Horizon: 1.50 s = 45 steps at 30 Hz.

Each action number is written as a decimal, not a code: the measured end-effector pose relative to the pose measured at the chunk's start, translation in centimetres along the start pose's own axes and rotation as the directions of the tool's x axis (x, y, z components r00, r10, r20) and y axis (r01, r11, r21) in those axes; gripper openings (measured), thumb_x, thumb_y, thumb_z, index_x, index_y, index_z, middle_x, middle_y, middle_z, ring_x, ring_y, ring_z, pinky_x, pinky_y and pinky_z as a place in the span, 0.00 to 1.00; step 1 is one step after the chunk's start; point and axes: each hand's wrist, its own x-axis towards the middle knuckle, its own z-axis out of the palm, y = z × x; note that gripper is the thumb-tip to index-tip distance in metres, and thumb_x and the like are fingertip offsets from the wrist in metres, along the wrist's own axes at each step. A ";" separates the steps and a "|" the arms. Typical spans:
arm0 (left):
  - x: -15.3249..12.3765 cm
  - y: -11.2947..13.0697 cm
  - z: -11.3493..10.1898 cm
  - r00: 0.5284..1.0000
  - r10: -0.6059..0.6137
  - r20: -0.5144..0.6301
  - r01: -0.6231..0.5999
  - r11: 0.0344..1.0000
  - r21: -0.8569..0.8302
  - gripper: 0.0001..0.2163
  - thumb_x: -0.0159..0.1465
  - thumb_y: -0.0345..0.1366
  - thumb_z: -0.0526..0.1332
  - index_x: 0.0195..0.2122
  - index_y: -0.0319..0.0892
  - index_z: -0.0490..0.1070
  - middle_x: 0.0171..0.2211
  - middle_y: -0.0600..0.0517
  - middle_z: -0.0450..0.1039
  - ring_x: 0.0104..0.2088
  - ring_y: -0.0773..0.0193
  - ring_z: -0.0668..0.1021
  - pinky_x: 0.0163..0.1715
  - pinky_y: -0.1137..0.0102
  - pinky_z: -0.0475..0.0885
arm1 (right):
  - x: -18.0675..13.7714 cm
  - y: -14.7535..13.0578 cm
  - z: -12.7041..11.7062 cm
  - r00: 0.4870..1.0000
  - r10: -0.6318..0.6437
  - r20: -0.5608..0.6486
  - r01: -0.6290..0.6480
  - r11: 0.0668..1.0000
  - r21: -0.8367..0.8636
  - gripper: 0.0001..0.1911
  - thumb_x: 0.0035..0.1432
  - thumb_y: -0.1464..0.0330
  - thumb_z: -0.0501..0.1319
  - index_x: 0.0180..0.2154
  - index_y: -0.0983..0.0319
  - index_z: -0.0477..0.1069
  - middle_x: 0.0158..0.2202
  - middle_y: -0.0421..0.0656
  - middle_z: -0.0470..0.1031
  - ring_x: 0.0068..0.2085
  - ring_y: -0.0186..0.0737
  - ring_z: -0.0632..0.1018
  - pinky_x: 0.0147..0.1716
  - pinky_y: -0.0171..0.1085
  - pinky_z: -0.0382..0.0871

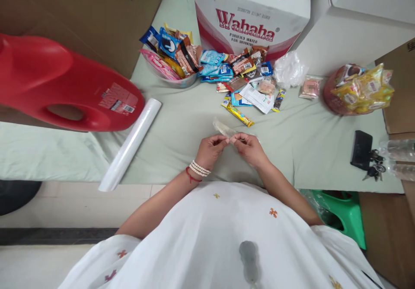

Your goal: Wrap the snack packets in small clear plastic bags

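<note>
My left hand and my right hand meet over the cloth, thumbs and fingertips almost touching. Both are closed in a pinch on a thin, clear plastic bag, which lies folded narrow beyond the fingers. Part of it is hidden behind my right hand. Just past the hands lie a yellow snack stick and a white packet. Farther back is a loose pile of small wrapped snacks, including blue packets and a brown packet.
A clear bowl of snacks stands back left, beside a red jug and a white plastic roll. Behind is a Wahaha carton. Crumpled plastic bags, a red bowl and keys are on the right.
</note>
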 end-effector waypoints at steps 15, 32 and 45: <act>-0.5 1.5 -0.8 0.976 0.061 0.207 -0.081 0.993 0.089 0.17 0.53 0.50 0.75 0.29 0.42 0.76 0.26 0.54 0.73 0.26 0.68 0.69 0.28 0.72 0.65 | -0.8 -3.8 -1.3 0.993 0.105 -0.049 -0.085 0.949 0.304 0.24 0.43 0.52 0.77 0.30 0.60 0.72 0.20 0.30 0.58 0.19 0.25 0.51 0.17 0.31 0.40; -0.4 1.5 0.5 0.947 0.064 0.316 -0.063 0.998 -0.012 0.18 0.57 0.52 0.72 0.31 0.41 0.75 0.26 0.56 0.69 0.28 0.68 0.68 0.32 0.71 0.66 | -1.1 -3.2 -2.6 0.982 0.150 -0.113 -0.101 0.929 0.357 0.25 0.45 0.50 0.76 0.33 0.60 0.72 0.28 0.35 0.70 0.20 0.24 0.54 0.16 0.29 0.44; 0.3 0.9 -2.7 0.962 -0.170 0.215 0.245 0.883 -0.400 0.14 0.51 0.38 0.74 0.29 0.41 0.69 0.41 0.50 0.78 0.40 0.61 0.79 0.42 0.61 0.79 | -2.1 -0.2 -4.5 0.977 0.148 -0.152 -0.091 0.939 0.333 0.23 0.45 0.52 0.77 0.32 0.59 0.72 0.29 0.36 0.72 0.30 0.33 0.73 0.30 0.34 0.74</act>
